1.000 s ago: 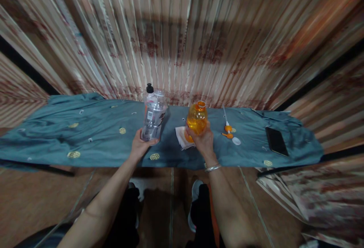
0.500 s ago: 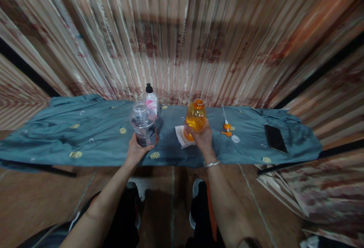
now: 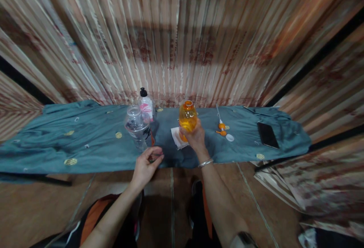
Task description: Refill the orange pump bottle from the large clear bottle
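Note:
My right hand (image 3: 195,136) is wrapped round a translucent orange pump bottle (image 3: 188,117), its neck uncapped and some liquid inside. The bottle stands upright or nearly so beside a folded white cloth (image 3: 178,138). My left hand (image 3: 148,163) is at the table's front edge, just in front of a clear, wide-mouthed plastic bottle (image 3: 138,128) with a black and orange label. Its fingers are loosely curled, with a small gap to the thumb, and nothing shows in them. The clear bottle stands uncapped, apart from the hand.
Behind the clear bottle stands a pink-labelled bottle (image 3: 146,105) with a black cap. An orange pump head (image 3: 221,126) with its tube and a white disc (image 3: 229,137) lie to the right. Farther right is a black phone (image 3: 267,135). A teal cloth (image 3: 96,138) covers the narrow table.
My left hand has let go of the clear bottle and moved right and toward me. My right hand still grips the orange bottle. The view has shifted slightly.

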The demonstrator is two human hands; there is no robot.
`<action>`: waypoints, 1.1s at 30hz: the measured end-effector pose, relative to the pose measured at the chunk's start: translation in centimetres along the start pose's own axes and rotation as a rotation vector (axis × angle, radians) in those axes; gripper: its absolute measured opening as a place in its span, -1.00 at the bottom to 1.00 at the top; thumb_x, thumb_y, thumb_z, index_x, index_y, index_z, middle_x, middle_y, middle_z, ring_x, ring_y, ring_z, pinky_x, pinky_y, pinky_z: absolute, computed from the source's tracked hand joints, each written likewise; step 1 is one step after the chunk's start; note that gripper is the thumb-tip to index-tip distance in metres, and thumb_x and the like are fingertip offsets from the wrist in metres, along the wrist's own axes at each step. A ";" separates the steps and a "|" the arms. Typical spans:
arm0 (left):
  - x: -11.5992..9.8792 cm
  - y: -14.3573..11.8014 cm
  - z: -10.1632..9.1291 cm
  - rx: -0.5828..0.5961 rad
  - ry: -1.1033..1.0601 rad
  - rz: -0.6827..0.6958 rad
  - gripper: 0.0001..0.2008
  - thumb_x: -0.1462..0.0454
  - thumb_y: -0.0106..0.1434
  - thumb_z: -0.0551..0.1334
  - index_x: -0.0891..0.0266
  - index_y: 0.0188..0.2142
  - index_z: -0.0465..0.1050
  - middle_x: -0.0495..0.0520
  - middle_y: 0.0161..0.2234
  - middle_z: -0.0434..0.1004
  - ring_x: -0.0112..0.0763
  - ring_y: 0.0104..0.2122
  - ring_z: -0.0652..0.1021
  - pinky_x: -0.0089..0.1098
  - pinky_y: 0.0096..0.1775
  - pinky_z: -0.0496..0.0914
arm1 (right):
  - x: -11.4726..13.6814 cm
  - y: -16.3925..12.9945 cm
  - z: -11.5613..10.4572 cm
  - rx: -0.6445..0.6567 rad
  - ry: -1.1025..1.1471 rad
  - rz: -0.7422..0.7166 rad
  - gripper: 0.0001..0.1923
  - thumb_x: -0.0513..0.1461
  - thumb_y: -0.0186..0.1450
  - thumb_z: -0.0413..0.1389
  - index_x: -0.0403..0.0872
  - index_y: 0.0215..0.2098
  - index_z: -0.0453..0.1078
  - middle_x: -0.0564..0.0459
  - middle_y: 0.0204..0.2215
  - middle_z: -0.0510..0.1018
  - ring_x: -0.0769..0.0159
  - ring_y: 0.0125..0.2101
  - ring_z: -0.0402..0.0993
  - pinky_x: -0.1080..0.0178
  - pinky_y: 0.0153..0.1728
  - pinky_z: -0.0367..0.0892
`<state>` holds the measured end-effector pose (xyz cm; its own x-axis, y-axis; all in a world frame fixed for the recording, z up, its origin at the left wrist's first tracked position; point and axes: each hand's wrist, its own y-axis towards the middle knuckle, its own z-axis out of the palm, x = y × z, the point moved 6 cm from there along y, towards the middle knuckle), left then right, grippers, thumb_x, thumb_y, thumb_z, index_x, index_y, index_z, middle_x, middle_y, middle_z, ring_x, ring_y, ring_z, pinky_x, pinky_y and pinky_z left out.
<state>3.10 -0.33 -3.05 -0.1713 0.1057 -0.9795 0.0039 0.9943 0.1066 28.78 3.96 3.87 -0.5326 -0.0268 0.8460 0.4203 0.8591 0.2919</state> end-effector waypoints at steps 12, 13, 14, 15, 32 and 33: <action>-1.9 8.3 11.7 0.073 -0.091 0.164 0.24 0.21 -0.23 0.57 0.12 0.37 -0.06 0.34 0.41 0.06 0.17 0.39 0.11 0.13 0.32 0.03 | 0.0 -0.5 -0.5 0.142 0.196 -0.146 -0.20 0.03 0.18 0.26 -0.04 0.28 0.13 -0.08 0.02 0.58 0.09 -0.03 0.56 0.06 0.00 0.46; -1.8 8.6 12.2 0.082 -0.098 0.172 0.24 0.22 -0.24 0.57 0.10 0.37 -0.05 0.32 0.40 0.09 0.16 0.38 0.14 0.12 0.31 0.06 | -0.3 -0.4 -0.6 0.159 0.212 -0.143 -0.20 0.04 0.20 0.25 -0.05 0.29 0.12 -0.09 0.03 0.58 0.09 -0.03 0.56 0.06 0.00 0.46; -1.8 9.0 12.6 0.089 -0.104 0.182 0.23 0.23 -0.24 0.57 0.07 0.36 -0.04 0.29 0.38 0.13 0.15 0.36 0.18 0.11 0.30 0.10 | -0.6 -0.3 -0.6 0.176 0.225 -0.139 -0.20 0.06 0.22 0.23 -0.05 0.30 0.12 -0.11 0.04 0.57 0.08 -0.02 0.56 0.06 0.01 0.45; -1.9 9.3 13.1 0.097 -0.110 0.193 0.22 0.24 -0.23 0.57 0.05 0.36 -0.03 0.27 0.36 0.18 0.13 0.34 0.23 0.09 0.29 0.15 | -0.9 -0.3 -0.7 0.192 0.238 -0.135 -0.22 0.07 0.23 0.21 -0.06 0.30 0.12 -0.12 0.05 0.57 0.08 0.00 0.55 0.06 0.02 0.45; -1.7 10.4 12.9 -0.091 0.107 0.295 -0.60 0.15 0.34 0.26 0.21 0.12 0.39 0.22 0.13 0.43 -0.08 0.02 0.53 0.04 -0.02 0.48 | -7.8 3.8 -4.6 -0.118 -0.041 0.176 -0.50 -0.13 0.39 -0.01 -0.15 0.24 0.29 -0.16 0.05 0.60 0.22 0.01 0.58 0.19 0.02 0.47; -1.7 10.3 13.0 -0.091 0.103 0.291 -0.59 0.15 0.34 0.27 0.21 0.13 0.38 0.22 0.13 0.44 -0.08 0.01 0.53 0.03 -0.03 0.49 | -8.3 4.5 -5.2 -0.134 -0.083 0.198 -0.51 -0.17 0.38 0.00 -0.19 0.22 0.31 -0.18 0.00 0.63 0.20 -0.03 0.61 0.19 -0.01 0.47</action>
<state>16.19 9.96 -2.54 -0.2751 0.3786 -0.8837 -0.0201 0.9168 0.3989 38.88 5.38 0.47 -0.4860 0.1819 0.8548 0.6135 0.7676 0.1854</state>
